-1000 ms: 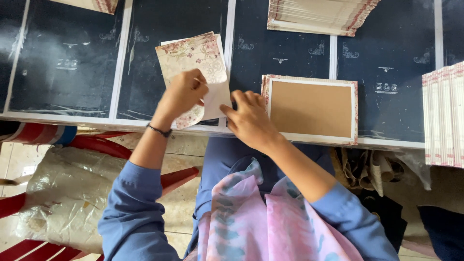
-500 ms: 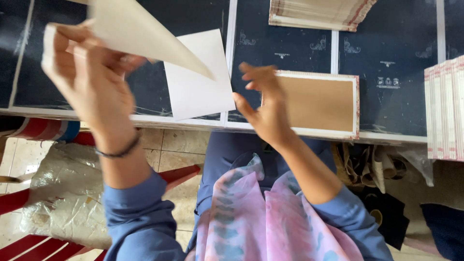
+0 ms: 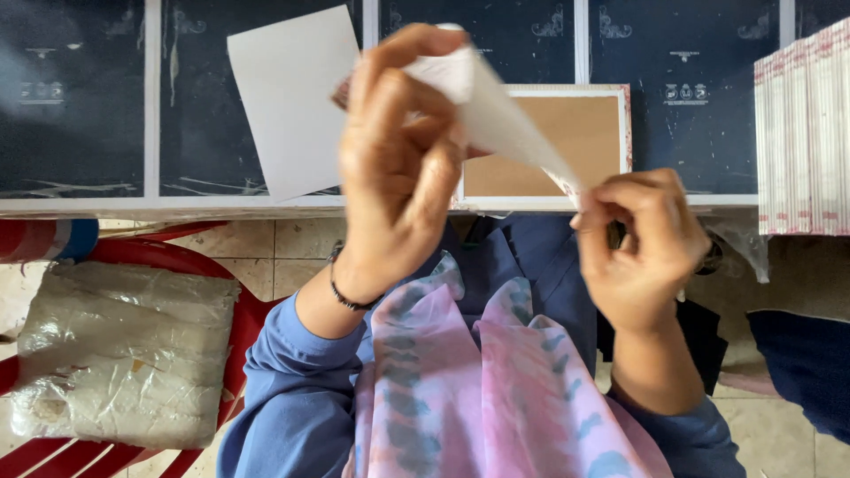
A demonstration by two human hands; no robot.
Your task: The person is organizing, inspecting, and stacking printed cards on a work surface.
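We see both hands raised above the edge of the counter point(image 3: 80, 205), and between them they hold one sheet of white paper point(image 3: 505, 119). The left hand point(image 3: 403, 155) is the higher one. Its fingers point(image 3: 390, 88) are closed on the upper end of the sheet, which is crumpled a little inside the grip. The right hand point(image 3: 642, 243) is lower and to the right, and its fingers point(image 3: 620, 199) pinch the opposite corner of the sheet, where a thin patterned edge shows. The sheet runs slanted from the upper hand down to the lower one, in the air and not touching the counter. It is a little blurred, so we cannot tell more of its pattern.

On the dark counter, behind the left hand, a second white sheet point(image 3: 292, 102) lies flat. Behind the held paper there is a brown board with a pale border point(image 3: 589, 133), also flat on the counter. At the right edge stands a stack of pale flat pieces point(image 3: 801, 142), well apart from the hands.

Around the left wrist we see a thin black band point(image 3: 350, 296). Below the counter, at the left, a red plastic chair point(image 3: 257, 327) carries a packet wrapped in clear plastic point(image 3: 124, 354).
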